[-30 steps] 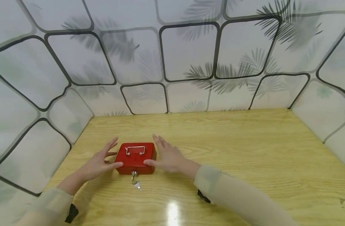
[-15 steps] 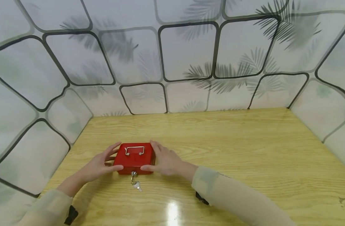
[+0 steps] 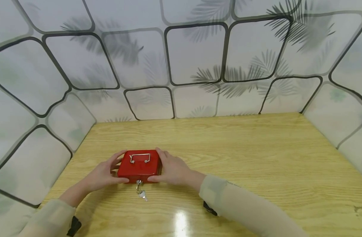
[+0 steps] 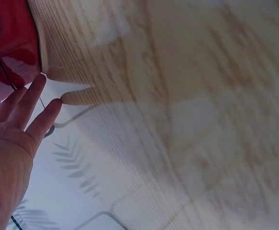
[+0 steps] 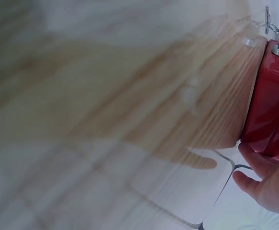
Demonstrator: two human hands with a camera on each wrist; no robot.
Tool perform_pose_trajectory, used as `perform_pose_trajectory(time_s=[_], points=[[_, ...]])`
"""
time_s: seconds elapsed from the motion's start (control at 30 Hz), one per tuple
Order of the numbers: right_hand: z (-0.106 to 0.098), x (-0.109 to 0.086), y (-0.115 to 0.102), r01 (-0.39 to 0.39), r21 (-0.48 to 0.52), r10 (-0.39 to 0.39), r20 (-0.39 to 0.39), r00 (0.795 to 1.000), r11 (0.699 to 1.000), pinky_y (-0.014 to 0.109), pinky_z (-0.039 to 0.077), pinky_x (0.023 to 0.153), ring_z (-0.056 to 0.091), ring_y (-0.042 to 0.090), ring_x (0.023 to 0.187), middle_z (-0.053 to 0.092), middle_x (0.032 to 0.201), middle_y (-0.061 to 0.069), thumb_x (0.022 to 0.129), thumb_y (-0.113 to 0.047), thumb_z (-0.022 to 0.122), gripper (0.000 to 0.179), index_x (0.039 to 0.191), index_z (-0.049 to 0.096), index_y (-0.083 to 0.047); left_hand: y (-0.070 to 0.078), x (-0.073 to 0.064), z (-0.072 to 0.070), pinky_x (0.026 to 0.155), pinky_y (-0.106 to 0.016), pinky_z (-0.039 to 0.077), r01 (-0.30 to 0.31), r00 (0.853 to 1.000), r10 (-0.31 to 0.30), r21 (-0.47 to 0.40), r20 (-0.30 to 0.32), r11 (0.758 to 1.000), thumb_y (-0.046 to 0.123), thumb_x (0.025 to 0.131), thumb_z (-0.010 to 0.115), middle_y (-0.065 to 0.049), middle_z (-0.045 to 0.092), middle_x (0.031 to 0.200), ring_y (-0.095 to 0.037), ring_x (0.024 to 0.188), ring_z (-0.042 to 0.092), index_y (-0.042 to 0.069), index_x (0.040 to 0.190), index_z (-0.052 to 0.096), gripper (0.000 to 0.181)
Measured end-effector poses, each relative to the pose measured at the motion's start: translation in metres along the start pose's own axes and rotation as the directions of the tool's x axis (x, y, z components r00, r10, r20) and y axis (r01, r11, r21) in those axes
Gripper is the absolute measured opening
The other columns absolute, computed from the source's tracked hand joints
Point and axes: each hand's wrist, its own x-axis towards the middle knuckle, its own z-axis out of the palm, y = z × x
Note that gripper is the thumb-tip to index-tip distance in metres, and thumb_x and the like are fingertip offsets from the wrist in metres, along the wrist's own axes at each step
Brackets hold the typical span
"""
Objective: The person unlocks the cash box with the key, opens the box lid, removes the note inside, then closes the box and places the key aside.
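Observation:
A red metal cash box (image 3: 139, 166) with a wire handle (image 3: 140, 154) on its lid sits on the table. A key ring with small keys (image 3: 142, 195) hangs from the lock at its front. My left hand (image 3: 102, 176) holds the box's left end, thumb across the front and fingers along the side, and in the left wrist view its fingertips (image 4: 39, 82) meet the red wall. On the right end, my right hand (image 3: 175, 169) grips with the thumb at the front and the index finger at the back corner. Its fingers (image 5: 256, 160) reach under the box's edge in the right wrist view.
The box stands on the left half of a wood-grain table (image 3: 243, 158). Pale patterned walls (image 3: 195, 52) rise at the back and both sides. A bright light reflection (image 3: 181, 222) shows near the front.
Both hands have closed in on the box from either side. The thumbs have come down from the lid's edge onto the front face. The head view has shifted slightly.

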Motion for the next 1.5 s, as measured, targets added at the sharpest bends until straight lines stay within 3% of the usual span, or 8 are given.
perform_pose_trajectory(time_s=[0.3,0.93,1.17,1.5], points=[[0.0,0.0,0.001,0.014,0.001,-0.014,-0.016,1.0,1.0,0.037,0.049,0.092,0.055,0.023,0.115,0.045,0.143,0.01,0.078,-0.057,0.074,0.106,0.155,0.017,-0.009,0.005,0.0,-0.001,0.086,-0.043,0.054,-0.013,1.0,0.013,0.005,0.012,1.0,0.025,0.077,0.085,-0.032,0.045,0.139,-0.039,0.114,0.058,0.004,0.151,0.022,0.099],[-0.002,0.001,0.004,0.022,0.013,-0.022,-0.017,1.0,1.0,0.036,0.049,0.09,0.055,0.021,0.113,0.045,0.142,0.008,0.078,-0.055,0.075,0.105,0.154,0.019,-0.008,0.01,0.002,0.001,0.088,-0.048,0.052,0.003,1.0,-0.003,0.06,-0.002,0.998,0.025,0.076,0.086,-0.031,0.047,0.137,-0.039,0.114,0.058,0.005,0.15,0.024,0.099],[-0.008,-0.001,0.015,0.021,0.008,-0.021,-0.016,1.0,1.0,0.035,0.049,0.091,0.055,0.02,0.114,0.043,0.145,0.008,0.078,-0.055,0.075,0.106,0.154,0.017,-0.008,0.011,0.013,0.007,0.09,-0.05,0.05,-0.005,1.0,0.005,0.08,0.001,0.997,0.03,0.075,0.085,-0.028,0.051,0.135,-0.04,0.116,0.057,0.006,0.149,0.026,0.098],[-0.023,-0.011,0.039,0.008,0.038,-0.007,-0.007,1.0,0.999,0.037,0.046,0.096,0.051,0.017,0.119,0.046,0.141,0.005,0.077,-0.052,0.077,0.105,0.154,0.019,-0.009,0.028,0.033,0.023,0.098,-0.057,0.041,0.007,1.0,-0.009,0.1,0.012,0.995,0.035,0.075,0.085,-0.024,0.05,0.138,-0.039,0.122,0.052,0.006,0.15,0.024,0.1]])
